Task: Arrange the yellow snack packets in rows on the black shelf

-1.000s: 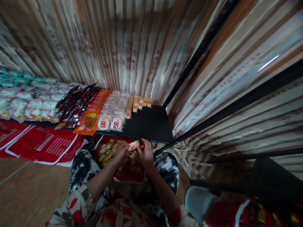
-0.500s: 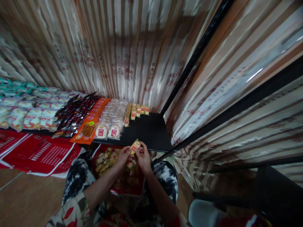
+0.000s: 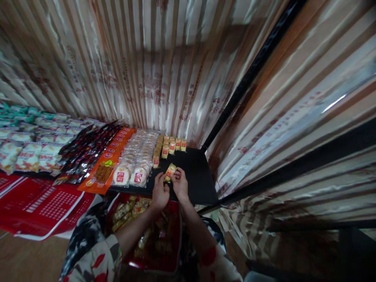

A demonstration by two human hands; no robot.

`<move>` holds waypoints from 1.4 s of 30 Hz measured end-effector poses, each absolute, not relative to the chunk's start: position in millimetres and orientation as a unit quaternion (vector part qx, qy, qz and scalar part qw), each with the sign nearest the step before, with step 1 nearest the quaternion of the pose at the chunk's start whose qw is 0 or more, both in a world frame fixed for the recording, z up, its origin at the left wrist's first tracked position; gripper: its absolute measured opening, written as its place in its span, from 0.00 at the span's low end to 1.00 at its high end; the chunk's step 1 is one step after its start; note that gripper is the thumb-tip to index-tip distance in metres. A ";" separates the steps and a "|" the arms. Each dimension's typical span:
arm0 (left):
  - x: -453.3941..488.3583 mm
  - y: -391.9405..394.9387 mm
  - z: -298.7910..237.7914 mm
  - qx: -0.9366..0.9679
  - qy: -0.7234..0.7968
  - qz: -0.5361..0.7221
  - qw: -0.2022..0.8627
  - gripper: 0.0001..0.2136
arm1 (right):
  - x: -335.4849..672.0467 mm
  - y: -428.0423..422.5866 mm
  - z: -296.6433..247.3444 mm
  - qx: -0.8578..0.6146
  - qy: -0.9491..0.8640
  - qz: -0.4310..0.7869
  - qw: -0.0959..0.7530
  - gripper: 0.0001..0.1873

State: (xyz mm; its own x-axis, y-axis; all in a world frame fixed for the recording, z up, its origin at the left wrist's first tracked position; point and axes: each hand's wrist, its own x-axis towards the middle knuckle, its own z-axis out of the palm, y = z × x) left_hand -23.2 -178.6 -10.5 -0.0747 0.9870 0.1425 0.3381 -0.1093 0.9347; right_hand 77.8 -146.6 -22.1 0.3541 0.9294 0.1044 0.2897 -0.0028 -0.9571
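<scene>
My right hand [image 3: 180, 185] pinches a small yellow wrapped snack packet [image 3: 170, 171] with a red and white label, over the front part of the black shelf [image 3: 194, 172]. Just left of the packet is my left hand [image 3: 160, 192], fingers bent and a little apart, seemingly holding nothing. Behind my hands, short rows of like yellow packets [image 3: 165, 150] stand on the shelf. Below my forearms, a red basket [image 3: 176, 250] between my knees holds many gold-wrapped packets [image 3: 125, 211].
Left of the yellow packets lie round white crackers in clear wrap [image 3: 138, 175], an orange snack bag [image 3: 102, 172], dark shiny bags [image 3: 88, 152] and white bags [image 3: 29, 156]. Black posts [image 3: 252, 78] and a striped curtain [image 3: 164, 70] border the shelf. Another red basket [image 3: 44, 203] sits at left.
Both hands have moved forward from above the basket to over the shelf, carrying the yellow packet. My left hand has come off the packet. The view has shifted slightly.
</scene>
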 end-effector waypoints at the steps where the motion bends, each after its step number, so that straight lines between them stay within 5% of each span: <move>1: -21.0 -172.6 -12.0 0.595 0.564 0.456 0.347 0.22 | 78.8 -137.0 -21.3 -0.642 -0.484 0.300 0.514 0.21; 18: -15.4 -105.8 -18.3 0.656 0.595 0.369 0.281 0.29 | 69.8 -42.9 -24.4 -0.661 -0.558 0.211 0.455 0.19; 42: -16.1 -101.3 -32.5 0.624 0.532 0.459 0.342 0.34 | 55.1 -39.7 -36.9 -0.656 -0.590 0.171 0.439 0.21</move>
State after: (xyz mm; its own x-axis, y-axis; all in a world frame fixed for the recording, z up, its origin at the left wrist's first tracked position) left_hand -16.1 -101.3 -32.5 0.0135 0.9777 0.2095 0.3504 -0.2009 0.9148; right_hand 55.1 -39.7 -36.9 0.2447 0.9242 0.2932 0.6239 0.0814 -0.7773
